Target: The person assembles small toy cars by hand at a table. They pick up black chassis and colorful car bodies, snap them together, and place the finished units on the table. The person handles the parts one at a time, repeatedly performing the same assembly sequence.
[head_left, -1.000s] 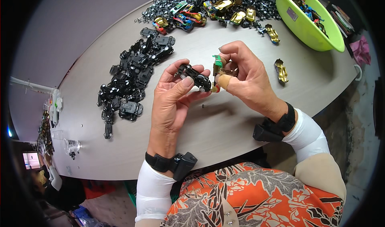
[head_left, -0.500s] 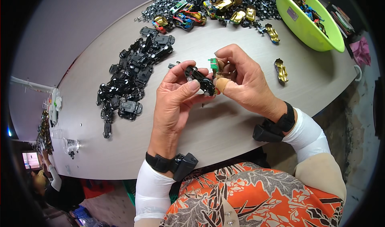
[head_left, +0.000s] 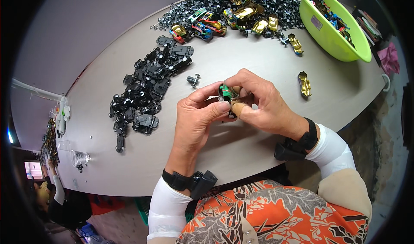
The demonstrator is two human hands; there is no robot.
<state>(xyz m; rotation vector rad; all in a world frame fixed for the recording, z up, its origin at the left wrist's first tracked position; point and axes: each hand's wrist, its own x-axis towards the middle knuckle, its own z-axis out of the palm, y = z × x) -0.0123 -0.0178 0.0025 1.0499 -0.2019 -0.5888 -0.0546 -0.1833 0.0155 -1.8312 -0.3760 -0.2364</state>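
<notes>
Between my hands, above the near middle of the table, is a small toy car [head_left: 226,91] with a green body shell against its black wheeled chassis. My left hand [head_left: 196,114] pinches it from the left, thumb on the near side. My right hand [head_left: 269,103], with a tan bandage round one digit, grips it from the right; its fingers hide much of the car. Whether shell and chassis are fully joined I cannot tell. A loose wheel-and-axle piece [head_left: 193,80] lies just beyond my left hand.
Black car chassis [head_left: 146,86] form a long pile at left. Wheel pieces [head_left: 198,2] are heaped at the far edge, with painted car shells [head_left: 202,30] in front. Two gold shells [head_left: 304,84] lie at right near a green basin [head_left: 364,54]. A clear cup [head_left: 79,158] stands at left; another person works beyond.
The green shell, held apart from the chassis by my right hand before, is now against it. Both hands have come closer together and slightly nearer to me.
</notes>
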